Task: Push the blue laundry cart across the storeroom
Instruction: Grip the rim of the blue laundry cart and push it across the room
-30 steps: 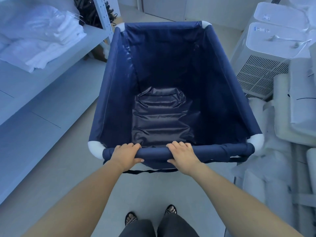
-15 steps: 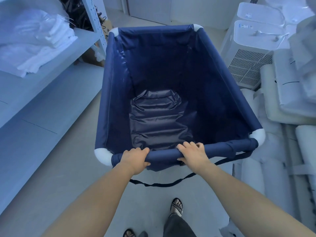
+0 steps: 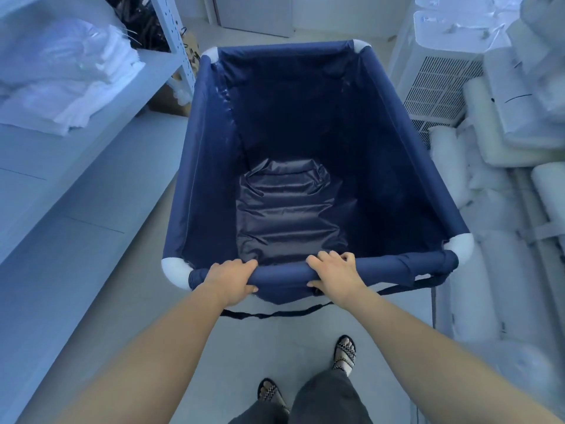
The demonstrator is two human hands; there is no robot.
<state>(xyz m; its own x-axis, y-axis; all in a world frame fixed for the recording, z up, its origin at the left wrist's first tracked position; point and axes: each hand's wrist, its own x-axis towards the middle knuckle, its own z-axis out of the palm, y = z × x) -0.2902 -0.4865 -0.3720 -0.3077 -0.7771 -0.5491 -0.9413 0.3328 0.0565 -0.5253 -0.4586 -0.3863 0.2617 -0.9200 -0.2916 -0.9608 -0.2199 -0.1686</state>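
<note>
1. My left hand (image 3: 227, 278) and right hand (image 3: 334, 275) are both curled shut around the padded near rail (image 3: 281, 275) of the navy-blue fabric laundry cart (image 3: 208, 166), fingers (image 3: 331, 257) hooked over the top and thumbs tucked beneath.
2. I hold that rail, I judge, because it is the nearest edge at arm height and lets both arms drive evenly; the hands sit side by side, left of its middle.
3. The cart stands directly beyond my fingers, its deep empty bag stretching away toward the far wall; a loose black strap (image 3: 275, 315) droops below my knuckles.
4. Left of my fingers runs a pale shelving unit (image 3: 91, 166) stacked with folded white linen (image 3: 70, 87); right of them, rolled white bedding (image 3: 464, 289) and a white vented appliance (image 3: 440, 84) crowd the cart's side.
5. The right-hand gap looks tight, almost touching; bare pale floor (image 3: 131, 289) opens on the left and ahead past the far corners.
</note>
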